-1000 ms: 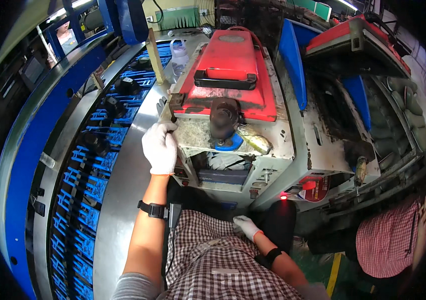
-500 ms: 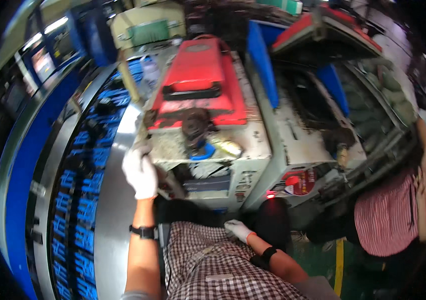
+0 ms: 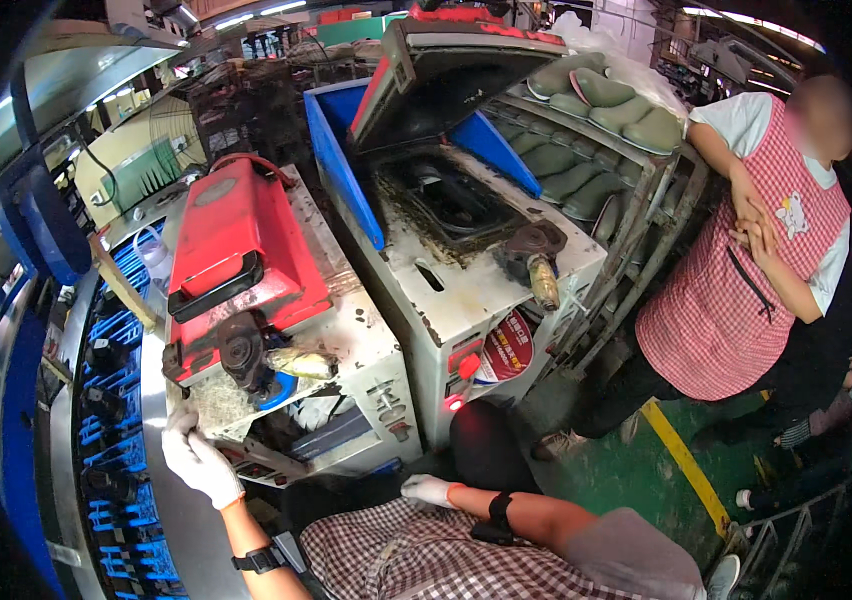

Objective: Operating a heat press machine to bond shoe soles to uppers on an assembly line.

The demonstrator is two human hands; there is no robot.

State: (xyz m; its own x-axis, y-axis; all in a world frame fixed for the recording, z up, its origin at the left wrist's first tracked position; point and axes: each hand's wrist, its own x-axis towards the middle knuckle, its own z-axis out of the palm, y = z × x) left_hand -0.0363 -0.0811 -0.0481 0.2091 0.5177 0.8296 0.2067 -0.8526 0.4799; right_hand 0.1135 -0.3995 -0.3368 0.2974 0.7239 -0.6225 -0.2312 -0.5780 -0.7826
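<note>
My left hand [image 3: 201, 462], in a white glove, is at the near left corner of a pale machine [image 3: 351, 325] with a closed red lid [image 3: 216, 245]. Its fingers are loosely bent and apart, with no object seen in them; whether they touch the edge is unclear. A dark latch [image 3: 244, 348] with a wrapped, pale handle [image 3: 303, 362] and a blue ring [image 3: 279, 392] sits on the machine's front. My right hand [image 3: 431, 489], also gloved, rests low by my lap at the checked apron [image 3: 376, 550], its fingertips hard to make out.
A second machine [image 3: 401, 262] stands to the right, its lid [image 3: 446, 85] raised between blue side panels. Beyond it, a rack holds green shoe-shaped pieces [image 3: 586, 180]. A person in a red checked apron [image 3: 716, 290] stands at right, hands together. A conveyor with blue racks [image 3: 131, 530] runs along the left.
My view has swung to the right, so both machines sit further left and the standing person shows more fully. My left hand stays by the machine's corner; my right stays low.
</note>
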